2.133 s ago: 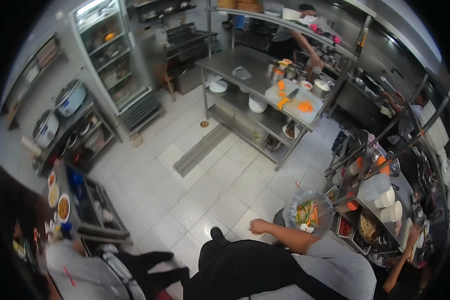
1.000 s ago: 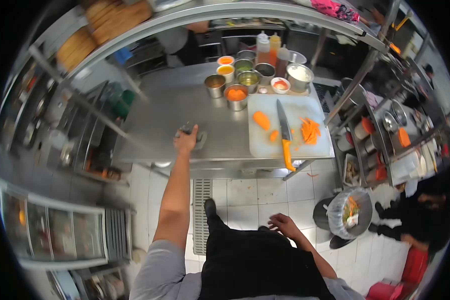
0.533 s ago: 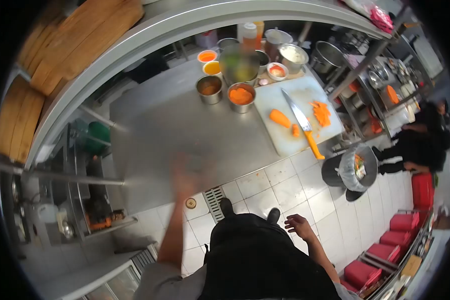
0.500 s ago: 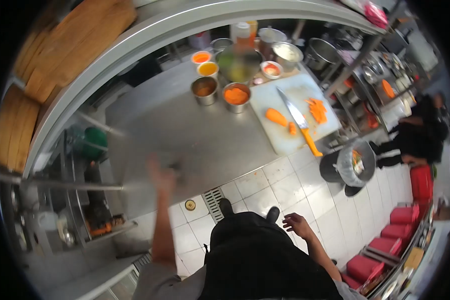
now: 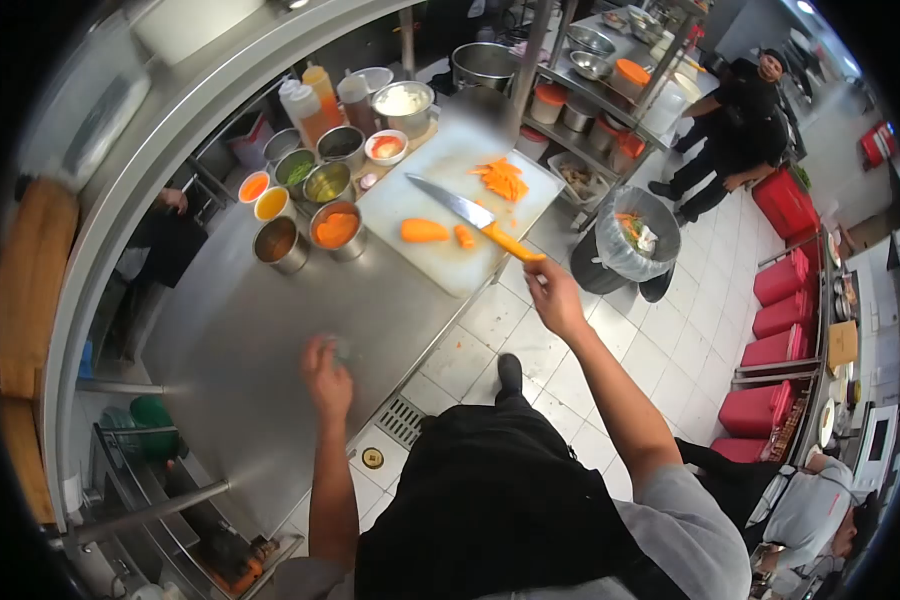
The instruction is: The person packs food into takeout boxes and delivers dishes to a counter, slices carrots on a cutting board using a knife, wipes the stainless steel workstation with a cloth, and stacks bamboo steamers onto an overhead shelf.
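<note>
The chef's knife (image 5: 453,202) lies across the white cutting board (image 5: 440,273), its yellow handle sticking out past the near edge. My right hand (image 5: 555,298) is closed around the end of that handle. Beside the blade are a piece of peeled carrot (image 5: 424,231), a smaller carrot piece (image 5: 464,236) and a pile of sliced carrot (image 5: 500,180). My left hand (image 5: 327,378) is over the steel table (image 5: 250,350), fingers loosely apart. A faint pale patch shows by its fingertips, and I cannot tell what it is.
Metal pots, including one with orange contents (image 5: 336,229), stand left of the board, with squeeze bottles (image 5: 305,105) behind. A lined bin (image 5: 635,240) stands on the floor to the right. A co-worker (image 5: 745,110) stands beyond it; another person (image 5: 810,510) is at lower right.
My right hand has gone from beside my body up to the knife handle and closed on it. The view has shifted. My left hand stays over the table.
</note>
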The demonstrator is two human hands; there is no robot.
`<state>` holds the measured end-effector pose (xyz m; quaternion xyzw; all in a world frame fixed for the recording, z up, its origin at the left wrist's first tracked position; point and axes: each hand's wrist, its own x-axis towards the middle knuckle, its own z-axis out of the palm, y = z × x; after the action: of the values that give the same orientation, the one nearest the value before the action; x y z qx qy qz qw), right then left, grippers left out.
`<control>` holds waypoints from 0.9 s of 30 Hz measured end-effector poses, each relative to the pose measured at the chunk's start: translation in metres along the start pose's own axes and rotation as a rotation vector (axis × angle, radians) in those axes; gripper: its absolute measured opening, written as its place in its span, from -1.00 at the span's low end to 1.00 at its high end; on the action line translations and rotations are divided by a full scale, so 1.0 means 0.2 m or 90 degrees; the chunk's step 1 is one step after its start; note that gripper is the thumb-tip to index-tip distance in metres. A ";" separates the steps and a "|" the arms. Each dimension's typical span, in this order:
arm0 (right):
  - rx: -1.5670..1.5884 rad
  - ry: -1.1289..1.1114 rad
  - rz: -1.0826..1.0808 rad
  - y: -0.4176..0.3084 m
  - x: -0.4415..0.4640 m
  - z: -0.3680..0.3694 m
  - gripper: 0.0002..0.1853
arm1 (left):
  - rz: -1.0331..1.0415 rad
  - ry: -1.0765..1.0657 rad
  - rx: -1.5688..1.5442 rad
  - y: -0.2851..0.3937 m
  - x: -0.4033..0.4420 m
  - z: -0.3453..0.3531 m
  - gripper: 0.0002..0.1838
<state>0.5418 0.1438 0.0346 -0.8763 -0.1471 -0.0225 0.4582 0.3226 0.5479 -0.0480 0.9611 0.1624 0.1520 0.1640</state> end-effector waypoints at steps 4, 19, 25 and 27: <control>-0.182 -0.003 -0.181 0.23 0.35 0.20 -0.59 | -0.095 0.121 0.109 0.26 0.12 -0.19 -0.32; 0.129 -0.352 0.052 0.39 0.48 -0.16 -0.54 | 0.047 -0.025 -0.257 1.34 0.82 0.61 -0.50; 0.079 -0.348 0.005 0.52 0.57 -0.25 -0.59 | -0.001 0.021 -0.278 1.39 0.87 0.72 -0.62; 0.067 -0.323 0.010 0.49 0.58 -0.26 -0.60 | -0.014 0.027 -0.316 1.41 0.91 0.74 -0.64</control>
<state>0.6844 0.0759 0.0066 -0.8298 -0.2517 0.2091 0.4520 0.6118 0.3220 -0.0351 0.8860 0.1342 0.2058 0.3932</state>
